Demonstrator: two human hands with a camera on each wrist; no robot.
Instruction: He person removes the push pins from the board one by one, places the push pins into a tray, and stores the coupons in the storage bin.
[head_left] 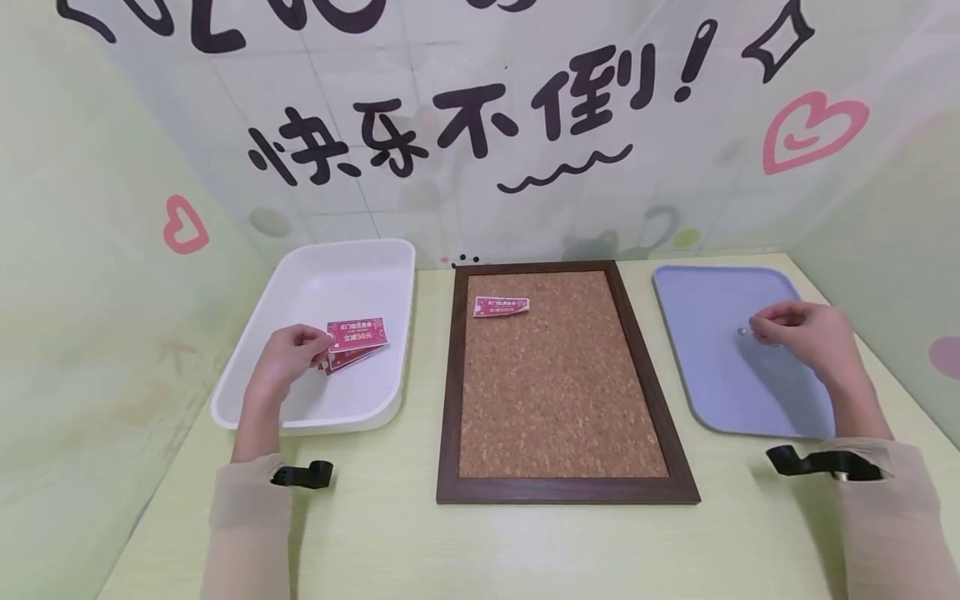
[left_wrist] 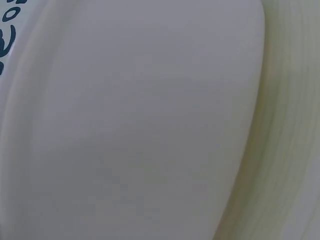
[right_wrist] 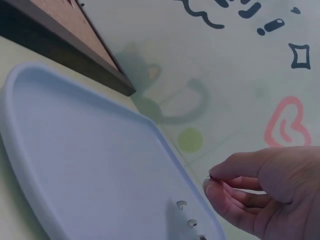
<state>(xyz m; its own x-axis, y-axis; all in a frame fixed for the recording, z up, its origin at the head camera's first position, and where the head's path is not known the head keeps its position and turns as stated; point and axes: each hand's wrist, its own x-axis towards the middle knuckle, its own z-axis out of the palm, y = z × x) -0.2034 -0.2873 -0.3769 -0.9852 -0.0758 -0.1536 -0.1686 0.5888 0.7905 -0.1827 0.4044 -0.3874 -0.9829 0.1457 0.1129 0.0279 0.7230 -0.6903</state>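
Note:
Over the white tray (head_left: 330, 275), my left hand (head_left: 281, 360) pinches a red and pink paper coupon (head_left: 360, 335) by its left edge. Below that coupon show other coupons (head_left: 351, 360) of the same kind, partly covered. My right hand (head_left: 813, 335) is above the blue tray (head_left: 720, 392), thumb and index fingertip pinched together on a tiny thumbtack (right_wrist: 209, 176), mostly hidden by the fingers. Several thumbtacks (right_wrist: 192, 223) lie in the blue tray in the right wrist view. The left wrist view shows only the white tray's side and the table, no hand.
Between the trays lies a cork board (head_left: 555, 392) in a dark brown frame. Near its top left corner is a coupon (head_left: 501, 307), its lower edge uneven. A printed curtain (head_left: 465, 192) hangs behind the pale table (head_left: 540, 550).

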